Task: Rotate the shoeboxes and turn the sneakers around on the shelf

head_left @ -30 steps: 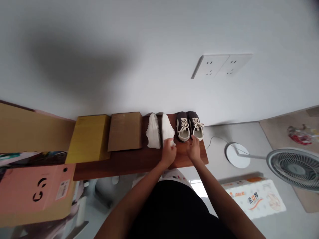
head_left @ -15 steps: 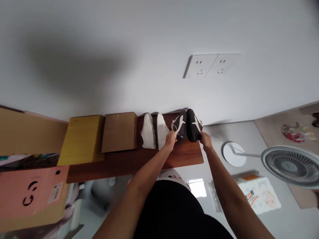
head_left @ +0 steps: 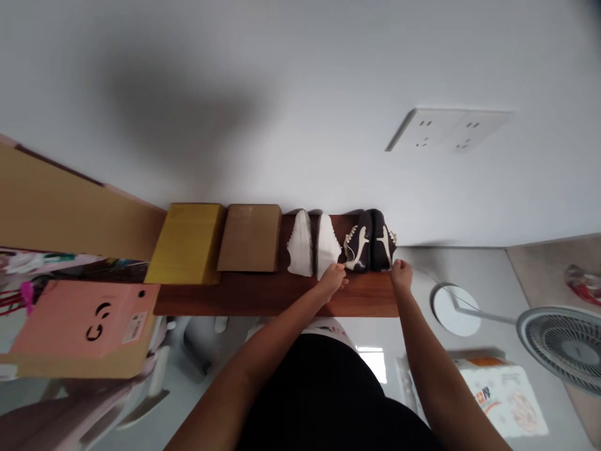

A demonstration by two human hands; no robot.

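Note:
A pair of dark brown sneakers with cream stripes stands at the right end of a reddish-brown wooden shelf [head_left: 277, 297], toes toward the wall. My left hand [head_left: 333, 280] is closed with its fingertips at the heel of the left dark sneaker [head_left: 364, 244]. At the heel of the right dark sneaker [head_left: 382, 241], my right hand [head_left: 402, 275] pinches the outer rear edge. Both dark sneakers stand side by side, touching. Just left of them are two white sneakers, one left [head_left: 300, 245] and one right [head_left: 327, 244], slightly apart.
Left along the shelf sit a brown cardboard box [head_left: 251, 238] and a yellow box [head_left: 185, 244]. A pink box [head_left: 89, 319] lies nearer at the left. Behind is a white wall with sockets [head_left: 446, 133]. At right stand a fan [head_left: 570, 347] and a white package [head_left: 507, 401] on the floor.
The dark sneakers have come closer together, now level on the shelf with their sides touching. My hands have shifted slightly back toward their heels. The whole view has swung left.

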